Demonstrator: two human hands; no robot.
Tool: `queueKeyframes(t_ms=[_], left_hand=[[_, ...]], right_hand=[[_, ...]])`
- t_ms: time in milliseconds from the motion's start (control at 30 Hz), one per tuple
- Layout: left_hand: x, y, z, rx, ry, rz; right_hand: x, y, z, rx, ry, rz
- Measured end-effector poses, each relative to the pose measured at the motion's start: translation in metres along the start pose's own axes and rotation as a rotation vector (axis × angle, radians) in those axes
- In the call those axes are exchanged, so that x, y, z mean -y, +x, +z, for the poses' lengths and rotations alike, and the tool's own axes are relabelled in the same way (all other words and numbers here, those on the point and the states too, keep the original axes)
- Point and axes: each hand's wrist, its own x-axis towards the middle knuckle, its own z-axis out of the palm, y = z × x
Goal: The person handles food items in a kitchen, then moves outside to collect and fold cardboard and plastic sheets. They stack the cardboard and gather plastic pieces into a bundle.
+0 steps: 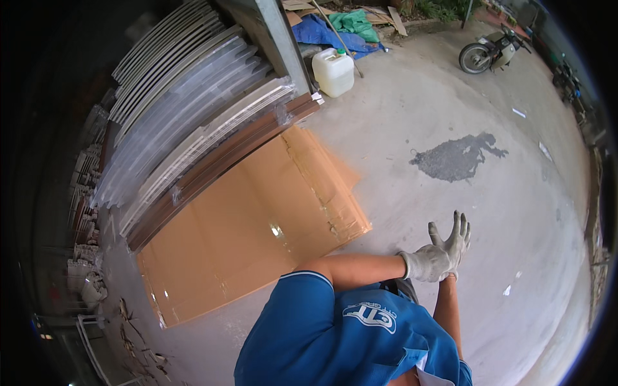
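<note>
Both of my hands wear grey-white work gloves and meet in front of my body, right of the cardboard. My left hand (423, 264) reaches across and closes round the base of my right hand's glove, near the wrist; its fingertips are largely hidden. Upward from there my right hand (458, 240) extends with its fingers stretched and thumb apart, holding nothing. Closest to the hands on the left lies a stack of large flat brown cardboard sheets (232, 219), with clear tape along its edges.
Brown wrapped long profiles (212, 172) and pale panels (187, 103) lie beyond the cardboard. A white jerrycan (334, 74) stands by a metal post (283, 45). A blue tarp (322, 32) and a motorbike (494, 51) are farther off. A dark patch (457, 157) marks the concrete floor.
</note>
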Motion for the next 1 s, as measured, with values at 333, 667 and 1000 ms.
queueKeyframes(t_ms=[333,667,1000], left_hand=[[0.096,0.156,-0.077,-0.347,-1.063,-0.182],[0.271,0.278,-0.236,-0.484,-1.134,-0.113],[0.437,0.315,-0.346,-0.414,-0.744,-0.137]], right_hand=[[-0.050,0.243,0.054,0.303,1.017,0.346],[0.060,0.508,0.072,0.022,1.279,0.122],[0.146,0.681,0.156,0.831,1.137,-0.096]])
